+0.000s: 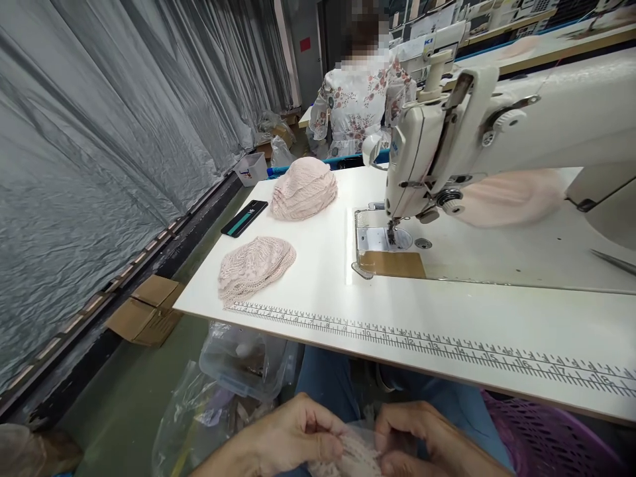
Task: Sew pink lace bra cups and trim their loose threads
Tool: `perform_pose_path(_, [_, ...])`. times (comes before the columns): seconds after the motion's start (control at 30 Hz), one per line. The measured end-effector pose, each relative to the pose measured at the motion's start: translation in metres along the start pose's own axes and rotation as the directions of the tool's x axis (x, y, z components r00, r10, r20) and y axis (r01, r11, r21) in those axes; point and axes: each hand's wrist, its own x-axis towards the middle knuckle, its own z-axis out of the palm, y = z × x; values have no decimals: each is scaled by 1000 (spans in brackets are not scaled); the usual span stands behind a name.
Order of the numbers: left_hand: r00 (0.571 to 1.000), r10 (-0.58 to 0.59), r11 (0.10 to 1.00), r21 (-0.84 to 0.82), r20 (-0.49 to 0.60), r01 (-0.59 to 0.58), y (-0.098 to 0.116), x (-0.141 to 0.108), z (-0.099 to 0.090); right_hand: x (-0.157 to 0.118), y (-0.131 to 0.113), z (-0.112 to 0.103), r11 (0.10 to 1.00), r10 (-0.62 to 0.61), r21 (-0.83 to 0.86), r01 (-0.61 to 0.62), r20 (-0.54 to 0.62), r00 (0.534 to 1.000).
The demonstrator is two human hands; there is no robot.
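Observation:
Low in the view, in front of the table edge, my left hand (305, 434) pinches a pale pink piece of lace fabric (358, 454). My right hand (415, 434) has its fingers closed on the other side of the same piece, and sheer material shows between the two hands. The bottom of the fabric is cut off by the frame. On the white sewing table (318, 265) above lie a stack of pink lace pieces (256, 265) and a rounded pile of pale pink cups (304, 189). A sewing machine (417, 159) stands to the right, nothing visible under its needle.
A phone (244, 218) lies at the table's left edge. Scissors tips (613, 260) and more pink fabric (511, 195) are near the machine. Below are a clear plastic bin (243, 364), a cardboard box (146, 311) and a purple basket (551, 437). A person (360, 99) sits ahead.

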Motion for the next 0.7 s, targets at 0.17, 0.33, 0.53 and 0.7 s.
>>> perform_pose_path(0.17, [999,-41,997,60,36,39,5,-5,-2,1,2,2,996,-87,24,86,23,996])
perform_pose_path(0.33, [995,-52,996,81,80,46,5,-8,-4,3,3,-2,914,-384,175,366,84,920])
perform_pose_path(0.53, [992,-48,991,128,119,32,5,-12,-8,14,-2,1,960,-266,158,231,253,930])
perform_pose_path(0.7, [999,14,987,159,31,-19,4,-15,-15,7,1,4,990,-134,55,128,130,982])
